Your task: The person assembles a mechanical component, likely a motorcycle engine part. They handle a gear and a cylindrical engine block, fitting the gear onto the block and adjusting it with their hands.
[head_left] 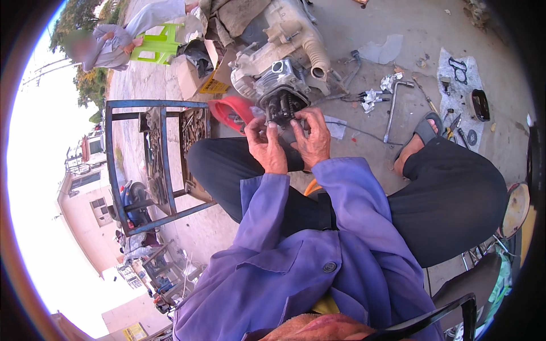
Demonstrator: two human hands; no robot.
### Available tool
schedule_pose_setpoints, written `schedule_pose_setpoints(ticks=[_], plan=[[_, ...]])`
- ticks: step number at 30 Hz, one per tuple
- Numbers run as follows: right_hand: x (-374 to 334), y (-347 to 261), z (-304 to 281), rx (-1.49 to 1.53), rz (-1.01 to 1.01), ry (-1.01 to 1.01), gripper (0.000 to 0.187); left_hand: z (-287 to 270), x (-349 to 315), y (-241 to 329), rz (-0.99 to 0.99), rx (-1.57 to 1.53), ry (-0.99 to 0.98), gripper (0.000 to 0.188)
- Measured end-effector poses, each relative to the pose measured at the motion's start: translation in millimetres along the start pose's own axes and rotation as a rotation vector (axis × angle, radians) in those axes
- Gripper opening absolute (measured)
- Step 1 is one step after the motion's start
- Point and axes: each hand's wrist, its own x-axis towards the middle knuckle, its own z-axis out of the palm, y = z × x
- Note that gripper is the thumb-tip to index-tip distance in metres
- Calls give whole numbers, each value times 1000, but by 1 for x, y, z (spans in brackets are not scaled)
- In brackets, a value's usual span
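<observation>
Head view: a seated person in a purple jacket works both hands at an engine (281,85) lying on the concrete floor (398,34). The left hand (266,145) and right hand (311,136) press their fingertips against its open end; whether either grip encloses anything cannot be told. A wrench (392,111) lies nearby, a blue frame (162,165) to the left.

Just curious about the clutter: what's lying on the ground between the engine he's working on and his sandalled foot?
In the head view, a bent metal wrench and a thin cable lie on the concrete between the engine and the sandalled foot.
</observation>
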Motion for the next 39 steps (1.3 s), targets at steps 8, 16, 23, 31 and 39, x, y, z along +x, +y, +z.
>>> schedule_pose_setpoints(ticks=[8,16,23,31,39], plan=[[-4,4,4,75,72,42,19,7,8,21,357,488,-125,21],[-5,8,5,45,75,31,20,14,10,35,460,694,-212,22],[4,-3,-2,7,-33,20,20,20,25,49,520,725,-217,27],[12,2,-9,-63,-113,-81,20,25,37,42,579,792,-246,26],[13,0,-12,-106,-163,-50,18,28,40,41,560,836,-229,25]])
